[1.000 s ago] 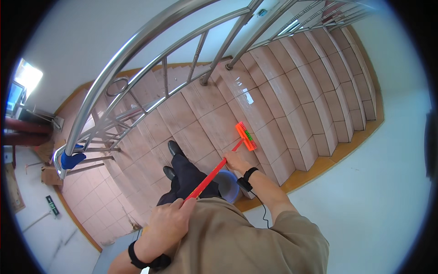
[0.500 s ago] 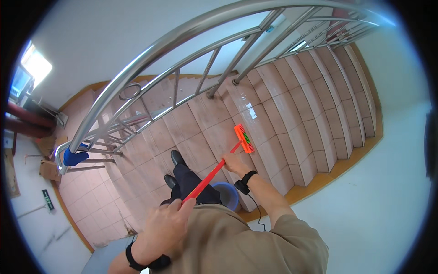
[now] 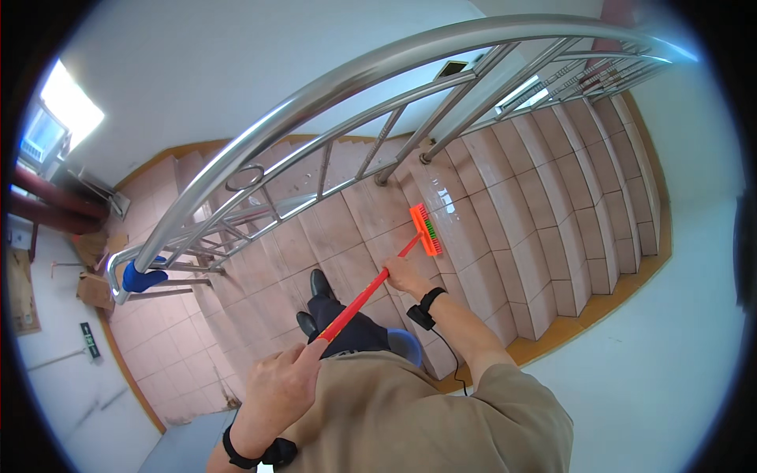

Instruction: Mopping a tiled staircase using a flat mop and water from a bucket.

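Note:
A long-handled scrub brush point(image 3: 356, 306) with a red pole slants across in front of me. My left hand point(image 3: 280, 388) is wrapped round the pole's near end, by my waist. Farther along, my right hand point(image 3: 407, 277) grips the pole close to the head. The orange brush head point(image 3: 424, 229), with red and green bristles, is at a tiled stair step point(image 3: 378, 229); its bristle side faces the riser on the right. Wet, shiny patches point(image 3: 448, 203) lie on the step just beyond the head. My dark shoes point(image 3: 319, 284) stand on the tread to the left.
A steel handrail point(image 3: 347, 71) curves along the far side, with a blue cloth or glove point(image 3: 143, 277) on its lower end. Tiled stairs point(image 3: 552, 221) rise to the right. Beside my legs stands a blue bucket point(image 3: 405, 345), partly hidden. Cardboard boxes point(image 3: 95, 291) sit at the left wall.
The whole view has shifted slightly, moving the railing and stairs right and down. Relative to the steps, the brush head has moved a little toward the far side. Both hands keep their grip.

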`<control>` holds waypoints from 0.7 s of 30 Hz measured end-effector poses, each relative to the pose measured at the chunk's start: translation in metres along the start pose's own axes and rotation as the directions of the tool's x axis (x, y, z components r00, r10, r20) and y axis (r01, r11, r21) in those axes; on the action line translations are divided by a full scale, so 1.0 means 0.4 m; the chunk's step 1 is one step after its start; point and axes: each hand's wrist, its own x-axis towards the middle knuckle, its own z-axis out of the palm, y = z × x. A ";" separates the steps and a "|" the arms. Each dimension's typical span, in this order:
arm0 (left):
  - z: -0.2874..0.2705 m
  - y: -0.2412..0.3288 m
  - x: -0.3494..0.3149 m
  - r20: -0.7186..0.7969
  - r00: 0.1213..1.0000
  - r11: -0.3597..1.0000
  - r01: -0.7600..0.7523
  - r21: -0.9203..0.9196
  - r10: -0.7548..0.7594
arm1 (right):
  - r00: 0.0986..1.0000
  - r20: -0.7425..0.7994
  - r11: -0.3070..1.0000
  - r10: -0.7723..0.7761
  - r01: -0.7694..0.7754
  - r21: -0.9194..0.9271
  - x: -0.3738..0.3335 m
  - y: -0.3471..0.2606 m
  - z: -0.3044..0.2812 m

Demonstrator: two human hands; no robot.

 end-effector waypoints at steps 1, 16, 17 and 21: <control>-0.002 -0.008 0.012 0.001 1.000 1.000 0.003 0.007 -0.003 | 1.000 -0.002 1.000 -0.004 0.004 0.007 0.024 -0.005 -0.011; -0.142 -0.007 0.254 -0.067 0.996 0.998 0.060 0.033 -0.058 | 1.000 -0.024 0.998 -0.017 0.019 0.067 0.248 0.004 -0.134; -0.147 -0.004 0.258 -0.048 0.997 0.997 0.069 0.022 -0.068 | 1.000 -0.009 0.999 -0.024 0.024 0.045 0.233 0.006 -0.128; -0.174 -0.015 0.262 -0.041 0.992 0.993 0.118 -0.001 -0.118 | 1.000 -0.015 0.999 -0.014 0.015 0.034 0.254 -0.019 -0.125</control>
